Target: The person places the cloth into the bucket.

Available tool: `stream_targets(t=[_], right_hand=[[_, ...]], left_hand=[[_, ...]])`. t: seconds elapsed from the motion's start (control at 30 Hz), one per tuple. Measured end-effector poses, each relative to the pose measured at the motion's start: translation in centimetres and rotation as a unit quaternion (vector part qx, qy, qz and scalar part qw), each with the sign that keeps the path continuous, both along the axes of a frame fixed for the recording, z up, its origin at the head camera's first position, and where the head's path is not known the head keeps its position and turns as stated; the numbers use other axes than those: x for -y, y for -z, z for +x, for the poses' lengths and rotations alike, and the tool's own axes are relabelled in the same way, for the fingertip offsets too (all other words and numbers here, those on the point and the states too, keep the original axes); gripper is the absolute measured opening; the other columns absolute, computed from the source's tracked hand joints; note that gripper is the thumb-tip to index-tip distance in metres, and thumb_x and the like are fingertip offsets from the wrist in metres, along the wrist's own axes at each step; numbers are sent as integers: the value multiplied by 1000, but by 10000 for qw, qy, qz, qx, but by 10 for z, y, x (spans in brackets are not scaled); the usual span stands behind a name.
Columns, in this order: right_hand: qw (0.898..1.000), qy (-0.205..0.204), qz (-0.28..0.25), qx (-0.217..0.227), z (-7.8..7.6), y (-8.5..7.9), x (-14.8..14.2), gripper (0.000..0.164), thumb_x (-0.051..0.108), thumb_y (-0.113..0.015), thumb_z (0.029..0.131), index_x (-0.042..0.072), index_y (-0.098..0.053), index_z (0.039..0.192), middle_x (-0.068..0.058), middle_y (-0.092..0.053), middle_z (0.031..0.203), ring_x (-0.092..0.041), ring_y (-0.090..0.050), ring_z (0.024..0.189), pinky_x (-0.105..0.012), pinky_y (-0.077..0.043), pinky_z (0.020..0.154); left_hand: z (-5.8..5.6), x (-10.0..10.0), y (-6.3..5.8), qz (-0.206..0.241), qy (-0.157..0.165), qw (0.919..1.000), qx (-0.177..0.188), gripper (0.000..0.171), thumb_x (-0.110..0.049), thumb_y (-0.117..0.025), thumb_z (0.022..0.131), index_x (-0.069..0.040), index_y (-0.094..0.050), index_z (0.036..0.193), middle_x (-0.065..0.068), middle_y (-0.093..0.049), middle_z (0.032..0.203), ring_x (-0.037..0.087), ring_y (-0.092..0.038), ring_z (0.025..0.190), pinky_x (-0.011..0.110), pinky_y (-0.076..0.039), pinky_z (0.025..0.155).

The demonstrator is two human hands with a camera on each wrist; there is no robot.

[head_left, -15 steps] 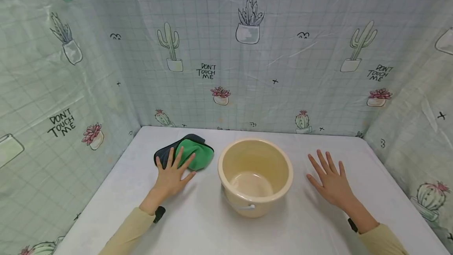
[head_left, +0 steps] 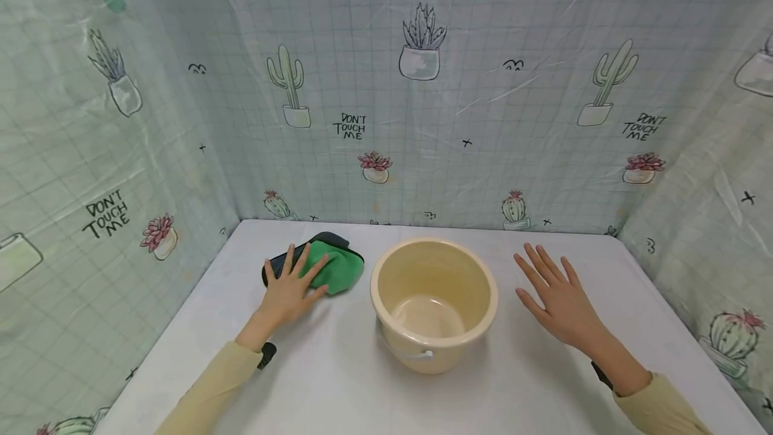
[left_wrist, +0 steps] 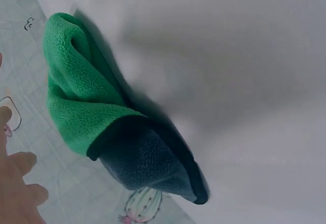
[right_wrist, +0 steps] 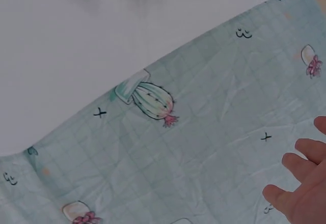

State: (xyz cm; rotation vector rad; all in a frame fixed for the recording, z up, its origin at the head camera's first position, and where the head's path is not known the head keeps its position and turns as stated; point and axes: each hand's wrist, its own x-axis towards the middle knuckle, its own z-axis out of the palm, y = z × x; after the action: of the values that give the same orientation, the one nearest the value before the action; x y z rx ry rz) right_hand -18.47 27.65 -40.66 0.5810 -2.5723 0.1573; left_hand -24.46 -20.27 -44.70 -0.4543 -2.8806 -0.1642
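Note:
A cream bucket (head_left: 392, 317) with a pale handle stands upright in the middle of the white table. To its left lies a crumpled towel (head_left: 341, 267), green on one face and dark blue on the other, with a dark edging. My left hand (head_left: 285, 295) is spread, its fingers overlapping the towel in the head view. In the left wrist view the towel (left_wrist: 81, 89) rests on the table, apart from the fingertips at the left edge. My right hand (head_left: 563, 307) hovers right of the bucket, fingers straight and holding nothing.
The white table (head_left: 338, 395) is bordered by hanging cloth (head_left: 229, 153) printed with cacti at the back and both sides. Dark wrist cameras (head_left: 266, 355) sit under the wrists.
The right hand has shifted slightly left and its fingers have drawn closer together. The left hand has moved slightly left. Towel and bucket stay where they were on the table.

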Motion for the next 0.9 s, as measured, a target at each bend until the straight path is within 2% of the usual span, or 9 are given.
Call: stream_targets(t=[0.23,0.4,0.67,0.8,0.9], right_hand=[[9988,-444,-161,-86,5,-21,19,57,31,-53,88,17,-34,139,-10,-31,145,-16,-13,139,-34,5,113],[9965,-768,-271,-176,10,-32,35,55,28,-55,86,16,-38,137,-10,-35,143,-19,-20,137,-30,4,113],[9913,-1294,-157,-168,12,-34,55,49,29,-50,89,16,-39,136,-6,-31,145,-21,-24,135,-30,1,112],[9910,-1333,-115,-35,13,-32,62,49,31,-49,90,17,-39,136,-6,-32,145,-22,-25,134,-24,6,111],[9912,-1316,-82,53,13,-30,66,50,31,-49,89,18,-38,136,-8,-32,144,-23,-26,134,-29,2,111]], left_hand=[[-14,1,-3,-14,233,9997,-64,61,-49,-49,86,-29,-28,140,10,-17,150,39,-4,137,72,-2,96],[-24,-1,-2,-92,338,9993,-154,61,-48,-51,85,-28,-30,140,9,-20,149,38,-7,137,71,-3,97],[-40,-5,3,-407,469,9980,-133,60,-51,-49,85,-29,-32,139,10,-23,148,39,-14,136,69,-10,99],[-50,-7,9,-687,511,9963,-9,62,-56,-45,85,-30,-31,139,11,-23,148,40,-15,135,69,-11,99],[-56,-7,14,-918,472,9946,44,65,-61,-42,83,-31,-30,139,12,-22,148,40,-15,135,70,-11,98]])
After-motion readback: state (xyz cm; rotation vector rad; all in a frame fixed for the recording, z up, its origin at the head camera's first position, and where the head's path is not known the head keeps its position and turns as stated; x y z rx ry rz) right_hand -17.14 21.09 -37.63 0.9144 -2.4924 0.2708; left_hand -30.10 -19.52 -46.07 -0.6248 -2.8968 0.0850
